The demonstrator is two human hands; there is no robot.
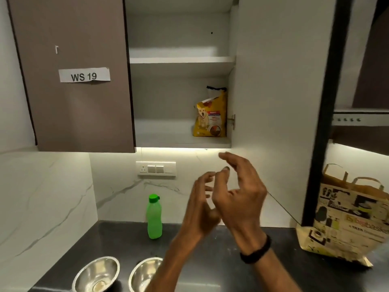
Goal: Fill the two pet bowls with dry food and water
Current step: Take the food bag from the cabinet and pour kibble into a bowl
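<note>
Two steel bowls stand side by side at the near edge of the dark counter: the left bowl (96,273) and the right bowl (141,272), the latter partly hidden by my left forearm. A green water bottle (154,217) with its cap on stands upright against the marble wall behind them. A yellow bag of dog food (210,114) stands on the lower shelf of the open wall cupboard, at its right side. My left hand (202,207) and my right hand (240,192) are raised together below the cupboard, fingers spread, holding nothing.
The cupboard's right door (280,102) stands swung open beside my right hand; the left door (80,81), labelled WS 19, is closed. A printed paper carrier bag (347,218) sits on the counter at the right. A switch plate (156,169) is on the wall.
</note>
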